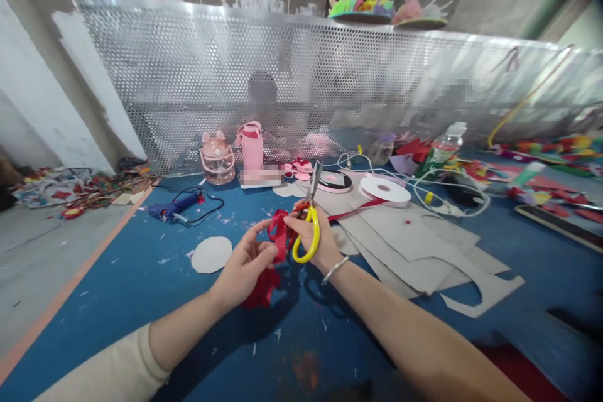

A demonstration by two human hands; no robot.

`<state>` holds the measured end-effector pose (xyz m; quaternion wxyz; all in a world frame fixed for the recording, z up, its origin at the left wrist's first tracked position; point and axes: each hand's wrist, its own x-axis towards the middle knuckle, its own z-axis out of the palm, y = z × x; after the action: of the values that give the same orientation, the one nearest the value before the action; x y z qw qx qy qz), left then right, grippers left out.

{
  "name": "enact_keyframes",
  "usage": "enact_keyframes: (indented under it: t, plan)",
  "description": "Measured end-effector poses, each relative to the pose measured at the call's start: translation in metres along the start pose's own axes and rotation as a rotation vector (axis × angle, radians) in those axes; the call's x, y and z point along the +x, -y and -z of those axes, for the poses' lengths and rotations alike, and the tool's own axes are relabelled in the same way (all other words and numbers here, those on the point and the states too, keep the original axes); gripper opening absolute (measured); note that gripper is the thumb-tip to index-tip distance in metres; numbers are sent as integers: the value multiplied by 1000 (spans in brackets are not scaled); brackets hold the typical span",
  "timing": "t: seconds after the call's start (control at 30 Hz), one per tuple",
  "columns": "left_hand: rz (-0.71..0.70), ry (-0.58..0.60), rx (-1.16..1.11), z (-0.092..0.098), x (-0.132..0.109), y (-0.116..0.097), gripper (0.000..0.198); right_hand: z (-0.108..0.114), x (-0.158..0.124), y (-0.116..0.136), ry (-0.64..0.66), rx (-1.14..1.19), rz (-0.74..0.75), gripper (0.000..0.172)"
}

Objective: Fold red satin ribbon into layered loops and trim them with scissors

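My left hand (245,264) pinches a looped red ribbon (279,236) between thumb and fingers, above the blue table. My right hand (324,245) is closed round a pair of scissors with yellow handles (316,242); the blades point up and away from me. Its fingertips also touch the ribbon's right side, and part of the ribbon is hidden behind them. Below my left hand lies a red piece of ribbon or fabric (264,289). A red strip (355,209) runs from near my right hand to a white spool (384,190).
Left of my hands are a white disc (211,254) and a blue glue gun (175,206) with its cord. Grey cardboard sheets (409,248) lie right. Pink bottles (252,147) stand before a perforated metal screen (188,75). A white cable (424,191) winds among clutter.
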<state>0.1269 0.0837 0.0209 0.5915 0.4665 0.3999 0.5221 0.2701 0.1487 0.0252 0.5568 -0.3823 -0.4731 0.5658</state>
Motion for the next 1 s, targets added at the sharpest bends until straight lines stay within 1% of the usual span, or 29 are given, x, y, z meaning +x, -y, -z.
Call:
enact_keyframes:
  t: [0.07,0.13,0.17,0.3,0.37,0.47,0.53,0.57,0.6,0.67,0.73,0.77,0.8,0.9,1.0]
  plan:
    - [-1,-28,61,2,2,-4,44,-2,-1,0,-31,-2,25,46]
    - [-1,-73,93,9,5,-4,28,-2,0,0,-52,-9,40,46]
    - [-2,-98,94,15,7,-2,25,-1,1,0,-53,-17,42,46]
    - [-5,-195,85,38,12,12,28,8,7,5,-43,-53,61,48]
    - [-9,-220,85,45,15,16,31,13,10,12,-15,-72,61,49]
    - [-11,-227,81,43,19,15,33,23,13,30,106,-122,30,51]
    - [3,-210,79,39,20,11,33,34,15,44,233,-201,0,49]
    - [21,-189,75,37,20,10,34,42,15,50,301,-264,-18,48]
    - [48,-157,68,35,21,10,36,51,16,56,391,-376,-37,49]
    - [114,-76,47,35,20,11,41,72,17,64,511,-587,-85,52]
    - [162,-10,31,36,20,13,42,91,16,68,574,-715,-120,42]
    - [176,5,27,37,20,15,42,99,15,69,605,-770,-127,41]
    - [185,10,28,38,20,16,42,105,13,70,638,-813,-139,44]
    - [209,9,22,41,20,18,44,110,8,74,772,-932,-220,60]
    - [212,11,9,41,19,19,48,100,5,76,884,-1093,-310,61]
